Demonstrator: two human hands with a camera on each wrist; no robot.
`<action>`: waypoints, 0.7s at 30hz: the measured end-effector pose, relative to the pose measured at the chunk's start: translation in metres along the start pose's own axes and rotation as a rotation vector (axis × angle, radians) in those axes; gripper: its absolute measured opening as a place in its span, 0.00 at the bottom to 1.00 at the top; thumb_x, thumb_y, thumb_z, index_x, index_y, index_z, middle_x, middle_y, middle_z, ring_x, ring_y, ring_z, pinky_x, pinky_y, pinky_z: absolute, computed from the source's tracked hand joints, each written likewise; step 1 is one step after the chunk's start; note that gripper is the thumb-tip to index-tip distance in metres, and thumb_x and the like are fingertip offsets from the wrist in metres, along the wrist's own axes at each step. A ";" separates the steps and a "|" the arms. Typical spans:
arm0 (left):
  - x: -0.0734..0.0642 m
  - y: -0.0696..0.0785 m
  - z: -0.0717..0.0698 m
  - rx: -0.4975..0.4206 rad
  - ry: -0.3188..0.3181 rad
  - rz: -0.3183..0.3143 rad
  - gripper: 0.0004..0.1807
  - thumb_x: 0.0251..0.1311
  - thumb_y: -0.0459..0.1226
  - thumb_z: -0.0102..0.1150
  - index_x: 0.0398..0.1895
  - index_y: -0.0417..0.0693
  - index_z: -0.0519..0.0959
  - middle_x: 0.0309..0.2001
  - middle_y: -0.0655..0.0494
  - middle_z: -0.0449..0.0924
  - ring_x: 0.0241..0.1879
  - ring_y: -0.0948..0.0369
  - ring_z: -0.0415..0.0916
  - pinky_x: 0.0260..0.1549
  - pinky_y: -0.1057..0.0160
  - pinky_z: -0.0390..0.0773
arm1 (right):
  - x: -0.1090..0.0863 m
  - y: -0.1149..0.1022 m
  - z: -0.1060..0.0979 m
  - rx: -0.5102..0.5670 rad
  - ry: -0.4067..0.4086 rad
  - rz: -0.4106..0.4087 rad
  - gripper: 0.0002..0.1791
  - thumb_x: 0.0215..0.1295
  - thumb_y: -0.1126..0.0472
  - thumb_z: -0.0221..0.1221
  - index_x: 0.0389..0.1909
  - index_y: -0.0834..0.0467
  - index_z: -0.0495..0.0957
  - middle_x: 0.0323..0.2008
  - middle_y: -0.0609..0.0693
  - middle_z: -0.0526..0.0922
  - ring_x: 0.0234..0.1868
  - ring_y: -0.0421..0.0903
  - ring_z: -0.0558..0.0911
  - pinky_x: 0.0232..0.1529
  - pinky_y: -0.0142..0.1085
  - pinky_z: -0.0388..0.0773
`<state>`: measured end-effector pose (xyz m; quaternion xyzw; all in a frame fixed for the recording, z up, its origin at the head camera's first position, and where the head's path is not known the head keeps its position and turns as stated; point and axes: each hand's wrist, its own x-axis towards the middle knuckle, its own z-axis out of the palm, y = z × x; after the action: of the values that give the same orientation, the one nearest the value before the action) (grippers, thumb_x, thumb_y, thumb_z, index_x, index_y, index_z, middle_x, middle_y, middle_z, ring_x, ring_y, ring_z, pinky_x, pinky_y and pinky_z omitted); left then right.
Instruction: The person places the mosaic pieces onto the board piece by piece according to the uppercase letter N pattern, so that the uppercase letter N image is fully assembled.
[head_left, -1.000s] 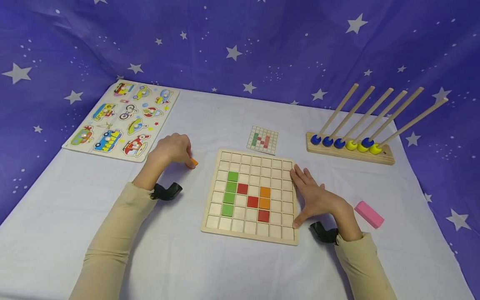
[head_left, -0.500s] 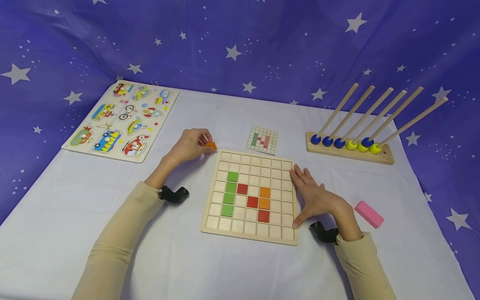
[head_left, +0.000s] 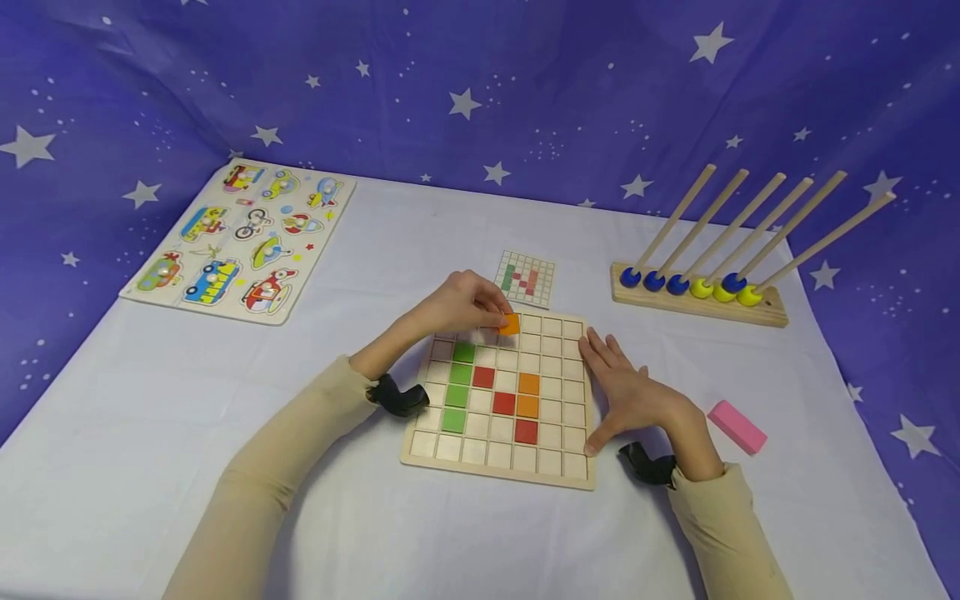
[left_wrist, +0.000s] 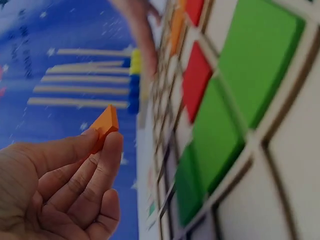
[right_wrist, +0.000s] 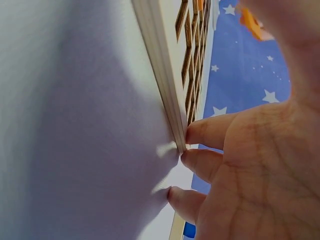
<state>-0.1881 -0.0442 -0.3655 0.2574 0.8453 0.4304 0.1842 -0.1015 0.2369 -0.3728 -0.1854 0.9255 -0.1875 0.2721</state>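
My left hand [head_left: 465, 302] pinches an orange square tile [head_left: 509, 324] between thumb and fingers, over the far rows of a wooden grid board [head_left: 495, 472]. In the left wrist view the tile [left_wrist: 106, 127] sticks out past the fingertips, held apart from the board's surface. A column of green tiles [head_left: 458, 373], a diagonal of red tiles [head_left: 504, 403] and two orange tiles [head_left: 528, 394] lie in the board's squares. My right hand [head_left: 626, 392] rests spread at the board's right edge, fingertips touching that edge [right_wrist: 165, 85] in the right wrist view.
A small pattern card [head_left: 527, 278] lies just behind the board. To the left is a vehicle puzzle board [head_left: 296, 283]. At the back right stands a pegged wooden base [head_left: 701, 307] with blue and yellow beads. A pink block [head_left: 738, 427] lies right of the right hand.
My left hand has carried the orange tile rightward from the tablecloth left of the board to above its far rows. The right hand stays at the board's edge.
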 end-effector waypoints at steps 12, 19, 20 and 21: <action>0.016 0.009 0.036 0.125 -0.147 -0.011 0.03 0.57 0.34 0.66 0.32 0.45 0.86 0.28 0.54 0.86 0.26 0.64 0.82 0.29 0.70 0.78 | 0.003 -0.001 0.000 0.009 -0.005 -0.025 0.81 0.26 0.41 0.79 0.75 0.65 0.35 0.76 0.61 0.29 0.74 0.68 0.31 0.54 0.80 0.36; 0.018 0.012 0.038 0.227 -0.186 0.032 0.03 0.56 0.35 0.67 0.30 0.46 0.87 0.29 0.55 0.87 0.29 0.65 0.81 0.32 0.71 0.78 | 0.003 -0.001 0.000 0.015 -0.006 -0.028 0.81 0.26 0.41 0.79 0.75 0.64 0.35 0.76 0.61 0.28 0.74 0.68 0.31 0.54 0.79 0.36; 0.018 0.013 0.039 0.240 -0.191 0.042 0.03 0.56 0.35 0.67 0.30 0.46 0.87 0.30 0.55 0.87 0.29 0.64 0.81 0.32 0.71 0.78 | 0.003 -0.001 0.000 0.014 -0.007 -0.027 0.81 0.26 0.41 0.79 0.75 0.64 0.35 0.76 0.61 0.28 0.74 0.68 0.31 0.54 0.79 0.36; 0.018 0.013 0.039 0.258 -0.192 0.055 0.03 0.56 0.35 0.67 0.30 0.46 0.87 0.30 0.55 0.87 0.30 0.64 0.81 0.33 0.71 0.78 | 0.004 -0.001 0.000 0.014 -0.007 -0.027 0.81 0.26 0.41 0.79 0.75 0.64 0.35 0.76 0.61 0.28 0.74 0.68 0.31 0.54 0.79 0.36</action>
<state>-0.1779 -0.0027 -0.3785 0.3417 0.8648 0.2965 0.2177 -0.1040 0.2346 -0.3741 -0.1966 0.9206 -0.1968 0.2740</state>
